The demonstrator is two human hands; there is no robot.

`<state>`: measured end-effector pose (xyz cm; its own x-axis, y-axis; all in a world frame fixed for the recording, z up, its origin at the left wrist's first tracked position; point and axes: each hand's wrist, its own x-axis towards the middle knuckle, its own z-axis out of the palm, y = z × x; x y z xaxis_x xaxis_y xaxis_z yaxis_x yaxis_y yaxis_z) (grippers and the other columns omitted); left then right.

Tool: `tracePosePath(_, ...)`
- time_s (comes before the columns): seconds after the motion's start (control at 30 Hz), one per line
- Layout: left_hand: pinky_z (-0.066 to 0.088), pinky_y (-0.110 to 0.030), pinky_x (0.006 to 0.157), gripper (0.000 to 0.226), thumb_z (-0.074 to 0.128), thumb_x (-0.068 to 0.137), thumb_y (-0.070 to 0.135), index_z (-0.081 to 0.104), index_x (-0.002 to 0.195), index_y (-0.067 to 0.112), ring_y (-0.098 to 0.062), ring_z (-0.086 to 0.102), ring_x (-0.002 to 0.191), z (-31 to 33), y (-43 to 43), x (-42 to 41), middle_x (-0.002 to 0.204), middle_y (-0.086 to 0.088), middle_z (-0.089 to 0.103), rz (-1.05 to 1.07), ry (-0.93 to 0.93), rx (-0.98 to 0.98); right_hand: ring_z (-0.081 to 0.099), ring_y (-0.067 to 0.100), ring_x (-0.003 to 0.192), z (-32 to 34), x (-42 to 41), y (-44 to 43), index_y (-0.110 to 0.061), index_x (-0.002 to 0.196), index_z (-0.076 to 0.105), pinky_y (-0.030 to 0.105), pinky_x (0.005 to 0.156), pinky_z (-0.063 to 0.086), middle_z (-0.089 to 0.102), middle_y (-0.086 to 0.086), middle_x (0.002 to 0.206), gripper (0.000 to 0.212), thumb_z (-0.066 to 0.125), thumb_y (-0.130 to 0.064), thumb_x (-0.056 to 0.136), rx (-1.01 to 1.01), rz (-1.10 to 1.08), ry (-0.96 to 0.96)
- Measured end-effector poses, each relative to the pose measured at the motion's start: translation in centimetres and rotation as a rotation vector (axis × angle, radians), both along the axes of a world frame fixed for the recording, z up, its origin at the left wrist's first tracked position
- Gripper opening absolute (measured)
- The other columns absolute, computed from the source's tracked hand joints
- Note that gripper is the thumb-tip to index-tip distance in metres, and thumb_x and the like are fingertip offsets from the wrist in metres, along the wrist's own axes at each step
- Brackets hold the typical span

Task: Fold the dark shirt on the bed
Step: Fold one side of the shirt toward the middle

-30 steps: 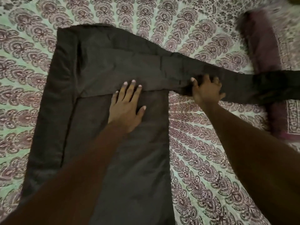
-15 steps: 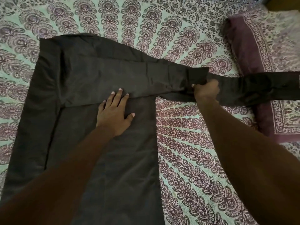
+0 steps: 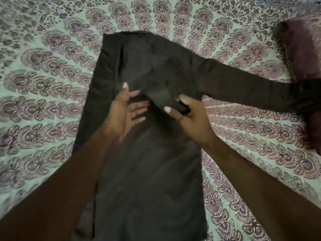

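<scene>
The dark shirt [image 3: 145, 171] lies flat on the patterned bedsheet [image 3: 43, 80], its body running from the top centre toward me. One long sleeve [image 3: 243, 91] stretches out to the right, reaching the pillow. My right hand [image 3: 189, 117] pinches a fold of sleeve fabric over the middle of the shirt. To its left, my left hand [image 3: 125, 110] is open with fingers spread, edge-on against the shirt's body. The shirt's left side is folded inward in a long strip.
A maroon patterned pillow [image 3: 302, 54] sits at the right edge, under the sleeve's end. The green and purple bedsheet surrounds the shirt on every side.
My right hand has carried the sleeve fold leftward, from off the shirt's right edge onto its middle. My left hand lifted from lying flat and turned on edge. The view shifted.
</scene>
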<state>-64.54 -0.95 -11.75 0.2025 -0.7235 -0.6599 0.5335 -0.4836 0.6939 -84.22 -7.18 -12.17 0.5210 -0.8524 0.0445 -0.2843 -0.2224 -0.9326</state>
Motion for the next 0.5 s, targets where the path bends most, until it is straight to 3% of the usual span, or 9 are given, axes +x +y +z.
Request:
tracePosePath(0.07, 0.049, -0.051, 0.103, 0.064, 0.032, 0.098, 0.07, 0.056, 0.138, 0.027, -0.032, 0.064, 0.123, 0.5, 3.2, 1.8, 0.137, -0.01, 0.065, 0.05, 0.148, -0.033, 0.048, -0.009, 0.07, 0.2, 1.7, 2.8, -0.033, 0.077, 0.055, 0.018, 0.065, 0.037, 0.053, -0.021, 0.068, 0.033, 0.077, -0.014, 0.092, 0.006, 0.145, 0.039)
tracePosePath(0.13, 0.053, -0.055, 0.098, 0.049, 0.044, 0.101, 0.058, 0.057, 0.139, 0.032, -0.028, 0.066, 0.122, 0.9, 6.4, 2.8, 0.141, -0.001, 0.064, 0.068, 0.141, -0.08, 0.047, -0.008, 0.068, 0.4, 3.1, 5.6, -0.033, 0.075, 0.052, 0.019, 0.062, 0.035, 0.05, -0.018, 0.067, 0.035, 0.076, -0.016, 0.092, -0.028, 0.274, 0.078)
tracePosePath(0.2, 0.057, -0.056, 0.094, 0.032, 0.054, 0.103, 0.027, 0.064, 0.133, 0.033, -0.025, 0.067, 0.122, 1.0, 9.3, 3.4, 0.137, 0.001, 0.067, 0.06, 0.024, -0.083, 0.047, -0.003, 0.067, 0.5, 3.7, 7.9, -0.025, 0.076, 0.056, 0.022, 0.059, 0.036, 0.051, -0.011, 0.068, 0.028, 0.076, -0.016, 0.093, -0.055, 0.381, 0.129)
tracePosePath(0.3, 0.061, -0.037, 0.085, 0.046, 0.052, 0.093, -0.012, 0.075, 0.119, 0.019, -0.029, 0.073, 0.106, 1.0, 13.8, 4.0, 0.11, -0.01, 0.077, -0.002, -0.276, -0.041, 0.048, -0.001, 0.065, 0.8, 4.3, 11.1, -0.009, 0.078, 0.06, 0.018, 0.057, 0.036, 0.052, -0.005, 0.067, 0.022, 0.076, -0.015, 0.092, -0.072, 0.473, 0.212)
tracePosePath(0.4, 0.057, -0.016, 0.076, 0.053, 0.051, 0.085, -0.024, 0.074, 0.114, 0.014, -0.01, 0.072, 0.087, 0.5, 17.6, 4.2, 0.101, -0.008, 0.076, -0.065, -0.578, -0.055, 0.053, 0.002, 0.061, 1.0, 4.4, 13.8, -0.011, 0.074, 0.058, 0.025, 0.054, 0.04, 0.051, -0.009, 0.066, 0.026, 0.076, -0.016, 0.092, -0.12, 0.541, 0.233)
tracePosePath(0.5, 0.058, -0.019, 0.089, 0.054, 0.067, 0.08, -0.023, 0.072, 0.116, 0.017, 0.007, 0.071, 0.088, 0.2, 21.0, 4.1, 0.111, -0.006, 0.075, -0.058, -0.558, -0.064, 0.058, 0.007, 0.062, 1.0, 4.7, 16.6, -0.013, 0.073, 0.064, 0.029, 0.055, 0.045, 0.054, -0.01, 0.069, 0.023, 0.078, -0.015, 0.091, -0.177, 0.594, 0.215)
